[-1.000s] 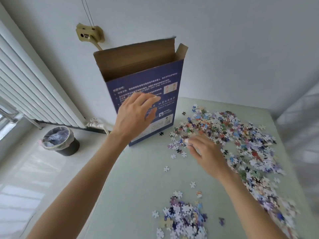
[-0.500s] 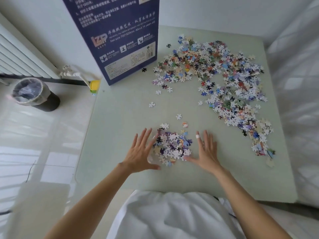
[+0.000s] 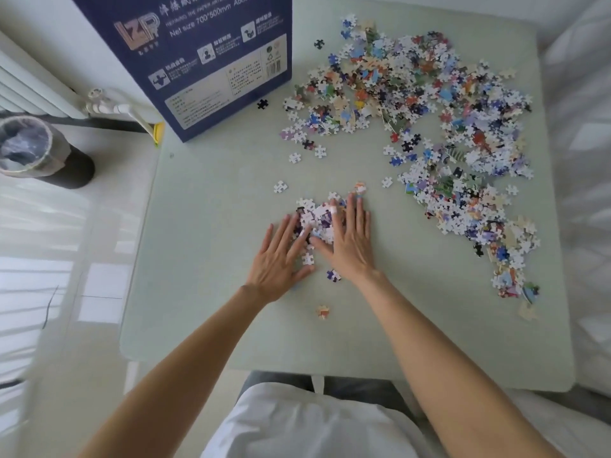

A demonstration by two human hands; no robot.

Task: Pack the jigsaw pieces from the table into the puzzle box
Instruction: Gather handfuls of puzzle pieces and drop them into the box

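Bare table (image 3: 205,292) lay between the near edge and the hands, one stray piece (image 3: 322,311) on it. The left hand (image 3: 279,259) and right hand (image 3: 350,241), fingers straight, pressed flat on a small pile of pieces (image 3: 319,219). Beyond, the main spread of pieces (image 3: 429,127) filled the right side, well apart from the upright puzzle box (image 3: 211,61) at the far left corner; its inside was out of view.

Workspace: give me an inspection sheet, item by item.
Surface: pale green table, pieces scattered across it.
Job's things: dark blue cardboard puzzle box standing at the far left; large multicoloured heap of jigsaw pieces on the right; small pile of pieces between the hands.
Clutter: nothing seen.
Hands: left hand and right hand flat, fingers straight, pressing the small pile together.
Cables: nothing seen.
Surroundings: lined waste bin, white radiator, white floor.
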